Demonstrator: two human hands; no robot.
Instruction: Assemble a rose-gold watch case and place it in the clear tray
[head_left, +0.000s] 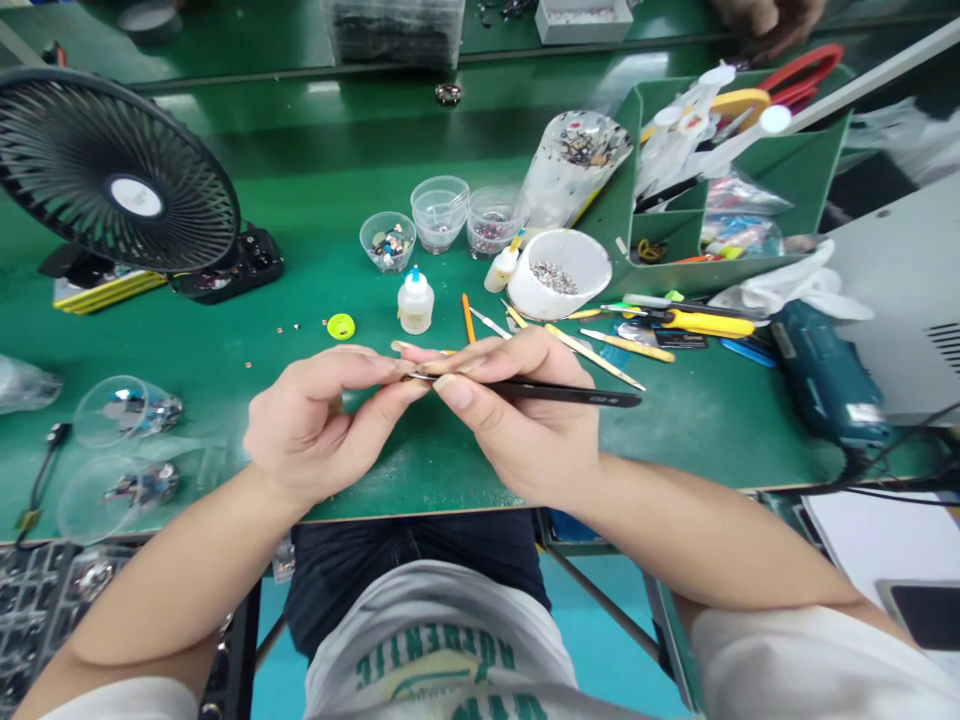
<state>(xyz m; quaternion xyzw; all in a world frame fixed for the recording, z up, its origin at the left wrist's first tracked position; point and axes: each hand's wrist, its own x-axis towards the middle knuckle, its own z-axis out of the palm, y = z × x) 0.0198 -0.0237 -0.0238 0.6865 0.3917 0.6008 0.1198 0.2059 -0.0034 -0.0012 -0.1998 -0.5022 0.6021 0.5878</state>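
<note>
My right hand [525,410] is closed round a pair of black tweezers [570,392], whose tips point left. Opposite it, my left hand [330,415] pinches a tiny piece between thumb and fingertips; the fingers cover most of it, so its kind does not show. The tweezer tips meet that pinch above the table's front edge. Just beyond the hands stand a small dropper bottle [415,302] with a blue tip and a lime-green cap [341,326]. An orange stick [469,318] and several thin-handled tools lie past my right fingers.
Clear cups of small parts [388,242] and a white tub [559,275] stand farther back. A black fan [120,170] is at left, a green organizer [742,200] at right, near a teal power tool [829,375]. Another person's hand [776,22] shows at top right.
</note>
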